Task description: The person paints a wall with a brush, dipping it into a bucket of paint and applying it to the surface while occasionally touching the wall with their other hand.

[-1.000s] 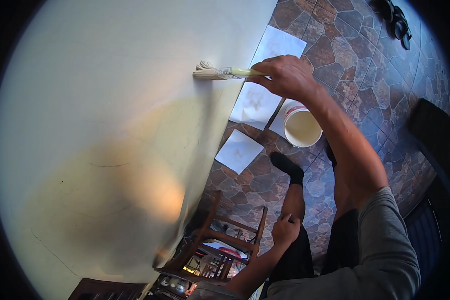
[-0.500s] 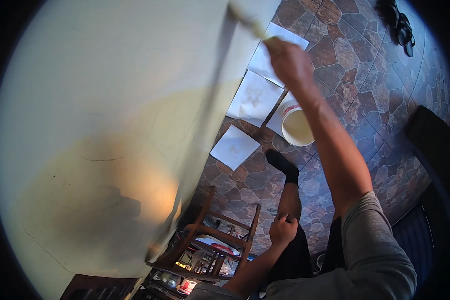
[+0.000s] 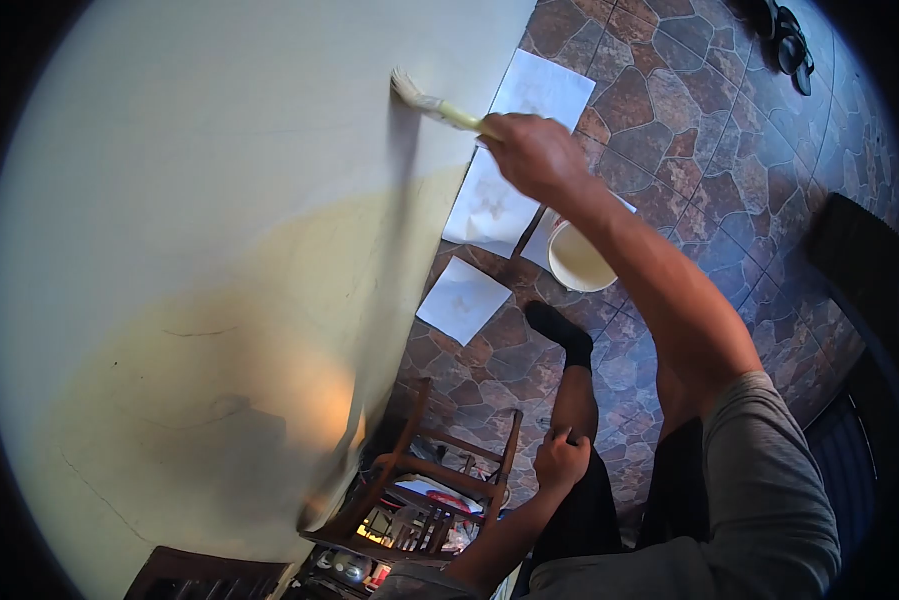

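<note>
My right hand (image 3: 538,158) is closed round the pale yellow-green handle of a paintbrush (image 3: 448,112). The brush's light bristles touch the wall, or sit very close to it, and its shadow falls below. White paint covers the upper wall (image 3: 220,130); a yellowish, cracked area (image 3: 300,260) lies lower down. Under my right forearm, a white bucket (image 3: 582,258) of cream-coloured paint stands partly hidden. My left hand (image 3: 563,460) rests at my bent knee with curled fingers; whatever is inside them is hidden.
White sheets (image 3: 465,300) lie on the stone-patterned floor (image 3: 660,110) along the wall. A wooden chair-like frame (image 3: 440,465) stands near my left arm, with assorted items around it. Black sandals (image 3: 794,50) are at the top right, and a dark piece of furniture (image 3: 860,270) is at the right.
The paintbrush and my right hand have moved left and slightly down, bringing the bristles further onto the wall. My left hand stays at the knee. The view has shifted slightly.
</note>
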Action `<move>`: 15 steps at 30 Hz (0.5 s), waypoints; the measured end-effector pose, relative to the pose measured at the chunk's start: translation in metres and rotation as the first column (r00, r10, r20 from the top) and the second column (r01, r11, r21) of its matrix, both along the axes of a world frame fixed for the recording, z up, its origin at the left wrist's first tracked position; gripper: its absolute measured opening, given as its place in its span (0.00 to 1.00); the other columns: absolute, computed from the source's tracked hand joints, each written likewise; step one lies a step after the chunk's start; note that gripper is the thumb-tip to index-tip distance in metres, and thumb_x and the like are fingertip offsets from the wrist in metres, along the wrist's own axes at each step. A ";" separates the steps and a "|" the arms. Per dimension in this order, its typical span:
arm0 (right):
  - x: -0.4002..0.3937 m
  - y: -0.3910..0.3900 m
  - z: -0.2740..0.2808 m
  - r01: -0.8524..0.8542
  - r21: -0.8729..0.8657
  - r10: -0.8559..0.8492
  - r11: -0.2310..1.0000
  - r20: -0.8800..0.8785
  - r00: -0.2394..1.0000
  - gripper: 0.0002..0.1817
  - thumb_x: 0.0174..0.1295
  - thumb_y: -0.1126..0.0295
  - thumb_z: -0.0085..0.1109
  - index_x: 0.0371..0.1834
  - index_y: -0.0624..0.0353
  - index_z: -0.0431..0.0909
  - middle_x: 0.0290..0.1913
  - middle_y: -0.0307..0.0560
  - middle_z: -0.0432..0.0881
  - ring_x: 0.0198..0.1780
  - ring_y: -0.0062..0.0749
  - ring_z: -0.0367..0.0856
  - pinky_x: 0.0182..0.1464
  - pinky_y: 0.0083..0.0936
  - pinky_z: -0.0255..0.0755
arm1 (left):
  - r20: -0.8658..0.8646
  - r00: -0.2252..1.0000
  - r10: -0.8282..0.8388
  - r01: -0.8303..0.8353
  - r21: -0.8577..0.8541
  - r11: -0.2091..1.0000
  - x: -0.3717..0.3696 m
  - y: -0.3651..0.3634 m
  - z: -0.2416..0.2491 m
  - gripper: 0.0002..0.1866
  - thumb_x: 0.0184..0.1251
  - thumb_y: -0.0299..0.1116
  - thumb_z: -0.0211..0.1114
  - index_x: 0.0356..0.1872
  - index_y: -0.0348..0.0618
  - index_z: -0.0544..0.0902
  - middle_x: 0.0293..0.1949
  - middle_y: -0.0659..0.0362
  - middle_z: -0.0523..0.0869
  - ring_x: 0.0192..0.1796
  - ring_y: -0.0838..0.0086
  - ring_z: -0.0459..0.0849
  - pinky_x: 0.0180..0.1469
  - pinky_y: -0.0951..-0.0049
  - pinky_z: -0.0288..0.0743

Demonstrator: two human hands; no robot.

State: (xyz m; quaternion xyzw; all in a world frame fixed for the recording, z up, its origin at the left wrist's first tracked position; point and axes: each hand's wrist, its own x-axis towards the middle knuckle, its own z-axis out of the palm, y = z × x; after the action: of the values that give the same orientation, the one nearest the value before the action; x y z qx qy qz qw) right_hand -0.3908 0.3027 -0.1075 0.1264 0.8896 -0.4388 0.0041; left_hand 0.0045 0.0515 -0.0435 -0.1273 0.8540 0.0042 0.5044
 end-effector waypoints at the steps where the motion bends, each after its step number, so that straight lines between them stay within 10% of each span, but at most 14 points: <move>1: 0.002 0.017 -0.002 0.052 0.004 -0.052 0.999 0.001 0.999 0.11 0.72 0.64 0.56 0.42 0.60 0.83 0.35 0.60 0.86 0.40 0.61 0.85 0.45 0.54 0.77 | -0.012 1.000 0.001 -0.001 0.009 1.000 -0.002 -0.001 -0.002 0.26 0.63 0.51 0.62 0.57 0.48 0.88 0.60 0.46 0.85 0.62 0.47 0.83 0.66 0.53 0.76; 3: -0.003 0.028 0.003 0.324 -0.029 -0.320 0.945 0.106 0.942 0.10 0.71 0.64 0.57 0.44 0.59 0.83 0.35 0.58 0.86 0.40 0.60 0.85 0.44 0.53 0.77 | -0.003 1.000 0.004 -0.004 0.005 1.000 0.000 -0.003 0.000 0.26 0.63 0.50 0.62 0.58 0.48 0.88 0.60 0.46 0.85 0.62 0.47 0.83 0.66 0.53 0.76; 6: -0.007 -0.021 -0.020 0.057 -0.077 -0.070 0.995 -0.181 0.981 0.10 0.72 0.62 0.60 0.44 0.57 0.83 0.33 0.61 0.86 0.37 0.63 0.85 0.42 0.54 0.77 | 0.022 1.000 -0.014 0.014 0.009 1.000 -0.005 0.003 -0.002 0.27 0.64 0.50 0.61 0.60 0.48 0.87 0.63 0.44 0.83 0.63 0.45 0.83 0.67 0.52 0.76; 15: 0.004 0.008 -0.012 0.099 -0.290 0.054 0.952 0.476 0.878 0.28 0.73 0.46 0.55 0.44 0.64 0.87 0.40 0.63 0.88 0.45 0.58 0.87 0.50 0.49 0.79 | 0.051 0.998 -0.020 0.020 -0.009 1.000 -0.004 0.003 0.000 0.27 0.65 0.50 0.61 0.60 0.49 0.87 0.66 0.43 0.81 0.64 0.45 0.82 0.67 0.52 0.76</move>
State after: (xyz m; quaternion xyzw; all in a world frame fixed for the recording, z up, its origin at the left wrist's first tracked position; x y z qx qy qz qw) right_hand -0.3872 0.3107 -0.1196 0.2391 0.7807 -0.5261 0.2377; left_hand 0.0005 0.0548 -0.0439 -0.1213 0.8421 -0.0083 0.5254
